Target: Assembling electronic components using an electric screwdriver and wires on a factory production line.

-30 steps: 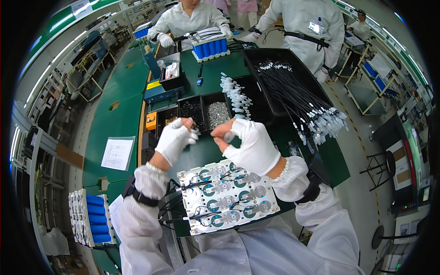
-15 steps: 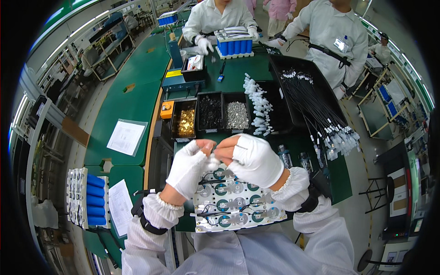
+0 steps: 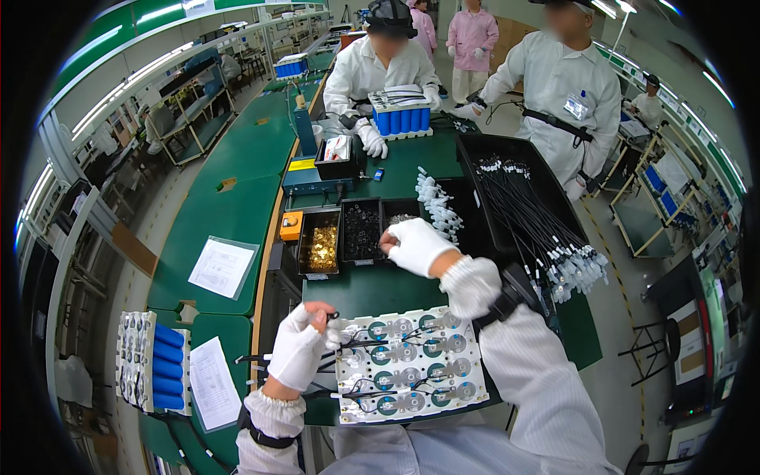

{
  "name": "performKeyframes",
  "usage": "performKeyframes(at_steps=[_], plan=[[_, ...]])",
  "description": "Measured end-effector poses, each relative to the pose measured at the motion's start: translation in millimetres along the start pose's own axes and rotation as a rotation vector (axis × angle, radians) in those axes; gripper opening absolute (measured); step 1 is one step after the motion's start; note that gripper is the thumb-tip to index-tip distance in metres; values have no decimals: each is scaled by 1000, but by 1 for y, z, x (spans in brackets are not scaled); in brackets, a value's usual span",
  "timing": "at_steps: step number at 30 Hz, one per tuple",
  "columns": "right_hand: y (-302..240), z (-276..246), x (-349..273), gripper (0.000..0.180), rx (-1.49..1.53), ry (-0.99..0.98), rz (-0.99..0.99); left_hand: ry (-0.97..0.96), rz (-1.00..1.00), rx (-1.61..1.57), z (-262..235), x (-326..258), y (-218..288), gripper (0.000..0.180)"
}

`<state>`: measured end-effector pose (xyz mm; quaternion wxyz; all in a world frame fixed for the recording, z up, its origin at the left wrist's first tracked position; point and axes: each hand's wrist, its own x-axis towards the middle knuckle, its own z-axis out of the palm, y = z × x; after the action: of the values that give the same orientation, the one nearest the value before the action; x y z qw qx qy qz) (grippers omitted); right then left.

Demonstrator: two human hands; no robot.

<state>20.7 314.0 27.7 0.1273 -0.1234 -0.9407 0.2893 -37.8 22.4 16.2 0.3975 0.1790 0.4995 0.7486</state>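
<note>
I see my left hand (image 3: 299, 348) pinching a small part at the left edge of the one white battery pack plate (image 3: 408, 374) lying on the green counter (image 3: 237, 214). My right hand (image 3: 416, 244), fingers curled, reaches over three black parts bins (image 3: 362, 231): brass pieces, dark rings, a third mostly hidden.

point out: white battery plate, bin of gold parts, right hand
white battery plate (image 3: 412, 372), head view, middle of its top face.
bin of gold parts (image 3: 321, 249), head view, on the gold pile inside.
right hand (image 3: 416, 245), head view, back of the glove.
</note>
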Motion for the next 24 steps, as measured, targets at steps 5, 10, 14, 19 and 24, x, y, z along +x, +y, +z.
performKeyframes(at_steps=[5, 10, 14, 19, 24], plan=[[70, 50, 54, 21, -639, -230, 126, 85, -25, 95, -19, -44, -10, 22], [102, 66, 66, 21, -649, -62, 140, 118, -44, 109, -9, -81, -9, 34], [106, 77, 65, 20, -588, 5, 117, 153, -61, 100, -19, -93, -20, 34], [90, 65, 60, 20, -521, -69, 177, 194, -87, 90, -19, -92, -33, 22], [84, 58, 59, 13, -259, 72, 244, 189, -80, 188, -16, -87, -34, 17]])
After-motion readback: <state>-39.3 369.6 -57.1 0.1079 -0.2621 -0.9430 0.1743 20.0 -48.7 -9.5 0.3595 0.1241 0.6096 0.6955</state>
